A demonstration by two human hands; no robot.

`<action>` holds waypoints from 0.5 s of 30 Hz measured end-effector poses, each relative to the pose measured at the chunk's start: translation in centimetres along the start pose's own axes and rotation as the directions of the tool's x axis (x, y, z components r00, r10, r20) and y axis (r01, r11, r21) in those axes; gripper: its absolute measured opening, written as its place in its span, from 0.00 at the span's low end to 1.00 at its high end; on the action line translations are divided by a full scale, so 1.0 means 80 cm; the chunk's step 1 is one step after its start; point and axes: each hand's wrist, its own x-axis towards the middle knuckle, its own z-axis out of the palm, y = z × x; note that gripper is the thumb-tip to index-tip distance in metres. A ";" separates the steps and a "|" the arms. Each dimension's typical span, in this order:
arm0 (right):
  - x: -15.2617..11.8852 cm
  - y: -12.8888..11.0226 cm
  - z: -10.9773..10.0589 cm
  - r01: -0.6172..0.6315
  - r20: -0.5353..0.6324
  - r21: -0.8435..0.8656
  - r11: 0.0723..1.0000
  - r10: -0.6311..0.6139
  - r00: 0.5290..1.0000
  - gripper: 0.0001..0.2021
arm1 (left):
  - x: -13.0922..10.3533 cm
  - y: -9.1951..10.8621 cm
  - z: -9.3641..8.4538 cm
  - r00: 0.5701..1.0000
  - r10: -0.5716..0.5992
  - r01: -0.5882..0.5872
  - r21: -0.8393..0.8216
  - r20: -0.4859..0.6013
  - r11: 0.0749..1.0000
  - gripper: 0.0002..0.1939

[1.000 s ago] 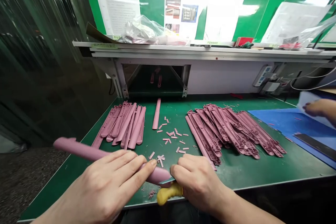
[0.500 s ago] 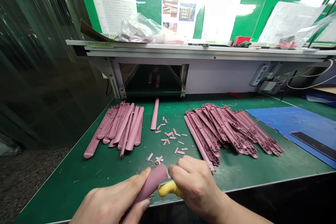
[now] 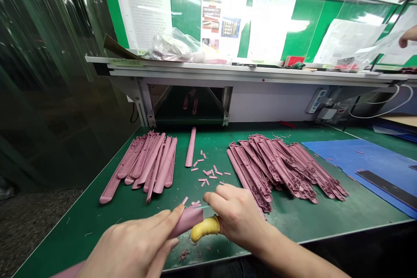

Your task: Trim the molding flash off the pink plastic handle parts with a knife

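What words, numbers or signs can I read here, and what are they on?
"作业": left part of the small label on the shelf; the rest is unclear.
"产品检验": start of the middle label, ending blurred.
Too small or blurred: the posted sheets and far-left green label.

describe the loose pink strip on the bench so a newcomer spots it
On the green bench, look just before the opening under the shelf. The pink strip lies there smooth side up, alone, touching neither the left pile nor the right one.
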 end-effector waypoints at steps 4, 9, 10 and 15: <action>0.001 0.001 -0.002 0.108 0.052 0.007 0.994 -0.108 0.993 0.21 | 0.001 -0.002 -0.006 0.999 -0.018 0.018 -0.001 0.041 1.000 0.22; -0.007 0.003 0.007 -0.013 -0.046 0.276 0.961 0.027 0.999 0.19 | 0.003 0.005 -0.009 0.985 -0.156 0.167 -0.192 0.069 0.967 0.22; -0.007 0.008 0.007 -0.128 -0.084 0.382 0.915 0.172 0.982 0.18 | 0.003 0.006 -0.010 0.979 -0.190 0.201 -0.237 0.067 0.951 0.22; -0.007 0.016 0.005 -0.550 0.090 0.721 0.421 0.730 0.677 0.16 | 0.009 0.017 -0.004 0.867 -0.498 0.410 -0.583 0.011 0.702 0.19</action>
